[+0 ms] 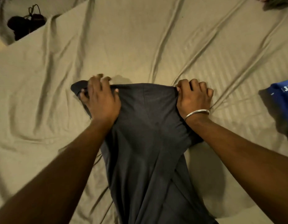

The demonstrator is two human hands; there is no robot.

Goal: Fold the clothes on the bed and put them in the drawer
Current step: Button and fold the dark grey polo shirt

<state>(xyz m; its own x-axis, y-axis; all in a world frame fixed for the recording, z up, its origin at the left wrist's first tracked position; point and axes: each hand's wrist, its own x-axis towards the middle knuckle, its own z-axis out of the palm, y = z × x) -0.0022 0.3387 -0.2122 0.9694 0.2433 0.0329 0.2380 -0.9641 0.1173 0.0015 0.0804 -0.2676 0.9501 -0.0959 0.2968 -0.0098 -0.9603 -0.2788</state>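
A dark grey garment (148,139) lies lengthwise on the bed, running from the middle of the view down to the bottom edge. My left hand (100,99) grips its far left corner, thumb under the fabric edge and fingers curled over it. My right hand (194,97), with a silver bangle on the wrist, pinches the far right corner in curled fingers. The far edge of the garment is stretched between both hands. A small flap of the cloth sticks out left of my left hand.
The bed is covered by a wrinkled beige sheet (140,42). A blue garment with white lettering (284,101) lies at the right edge. A dark item with straps (25,23) sits beyond the bed's top-left corner. More clothing (276,1) shows at the top right.
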